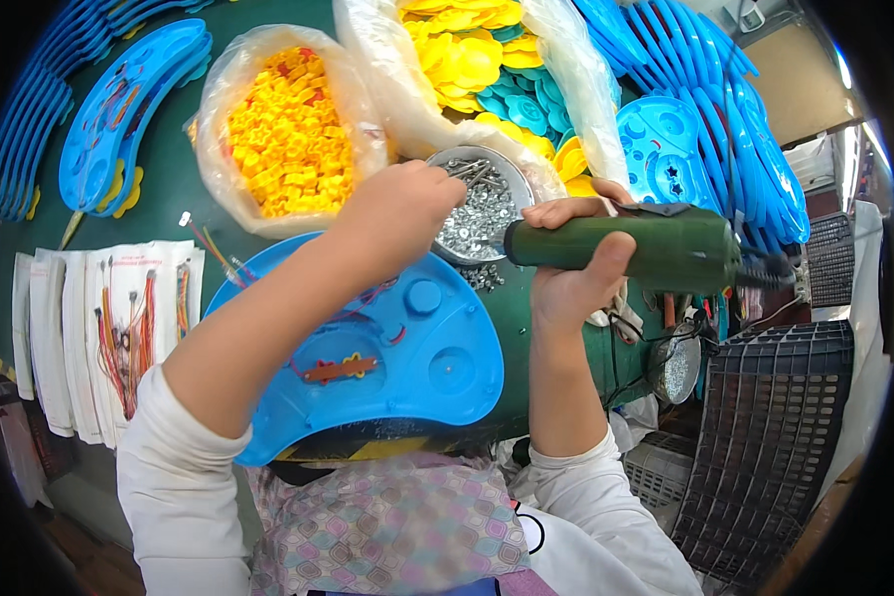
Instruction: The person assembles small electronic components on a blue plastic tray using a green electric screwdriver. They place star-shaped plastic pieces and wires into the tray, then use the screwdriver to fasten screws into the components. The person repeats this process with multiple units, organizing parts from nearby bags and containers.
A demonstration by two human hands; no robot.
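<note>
My right hand [578, 273] grips a dark green electric screwdriver [636, 248], held level with its tip pointing left over a metal bowl [520, 189]. Small silver screws [472, 223] fill the bowl, with a few longer ones [482, 179] at its far side. At the bowl's left rim is my left hand [397, 214], its fingers closed together; whatever they hold is hidden. Beneath my left forearm lies a blue curved plastic shell [437, 328]. Inside it are thin wires and a brown strip with yellow ends [343, 370].
Behind stand a bag of small yellow parts [288, 139] and a bag of yellow and teal pieces [462, 60]. Stacked blue shells [700, 109] rise at far right. Bundled wires [129, 338] lie on white sheets at left. A black crate [775, 427] stands at right.
</note>
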